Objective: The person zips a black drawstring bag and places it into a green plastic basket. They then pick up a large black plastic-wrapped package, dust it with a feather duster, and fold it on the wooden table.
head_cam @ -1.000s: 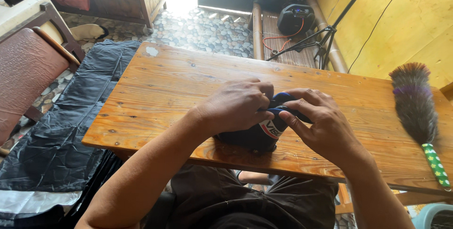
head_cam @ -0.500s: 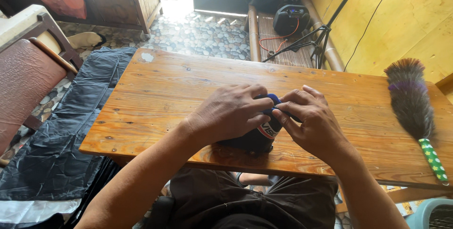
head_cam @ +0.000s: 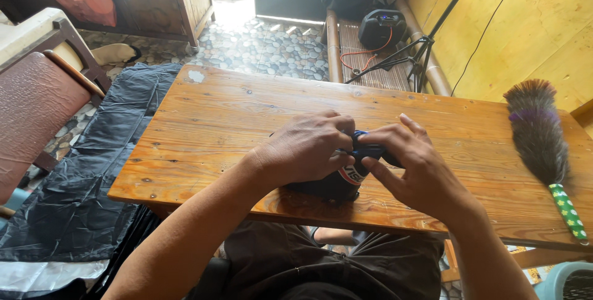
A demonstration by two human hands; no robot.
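- Left hand [head_cam: 309,148] lies over a dark bundle [head_cam: 336,182], grip closed on it
- Right hand [head_cam: 414,164] pinches its blue top [head_cam: 364,150]
- Bundle sits near the table [head_cam: 222,114] front edge
- Feather duster [head_cam: 543,145] lies far right

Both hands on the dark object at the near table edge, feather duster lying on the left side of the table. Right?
Not quite. The feather duster lies on the right side of the wooden table, not the left, as the head view shows. The rest holds: the left hand and right hand are both on the dark object at the near table edge.
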